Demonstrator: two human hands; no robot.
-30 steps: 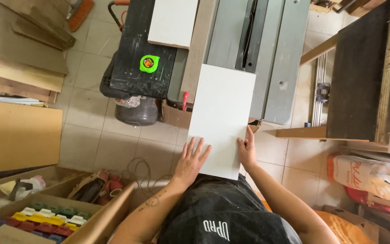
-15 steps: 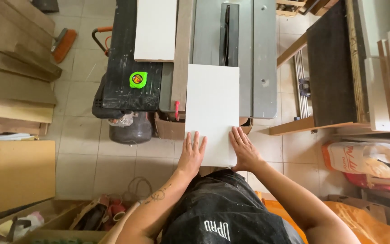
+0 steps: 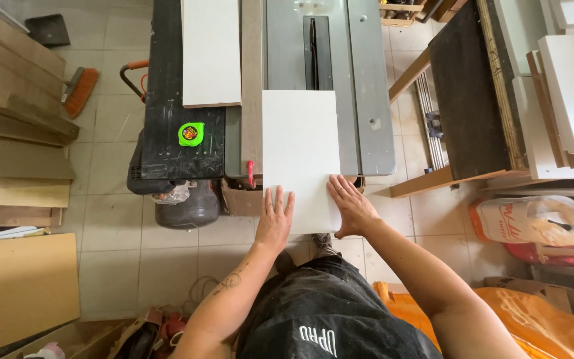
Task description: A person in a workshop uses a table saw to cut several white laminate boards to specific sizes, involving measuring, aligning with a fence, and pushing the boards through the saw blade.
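Hands, left hand [image 3: 275, 219] and right hand [image 3: 350, 206], lie spread flat on white board [image 3: 300, 156], its far edge just short of saw blade [image 3: 318, 43], cut not started.

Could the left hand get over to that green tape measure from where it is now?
Probably yes. The left hand lies flat on the white panel; the green tape measure sits uncovered up-left, nothing standing between.

A white panel [image 3: 300, 156] is being carried flat on the grey table saw [image 3: 367, 100], its near end overhanging. Beside it, a second white board [image 3: 210, 50] and a green tape measure [image 3: 191, 133] are being borne by the black side table [image 3: 167, 146].
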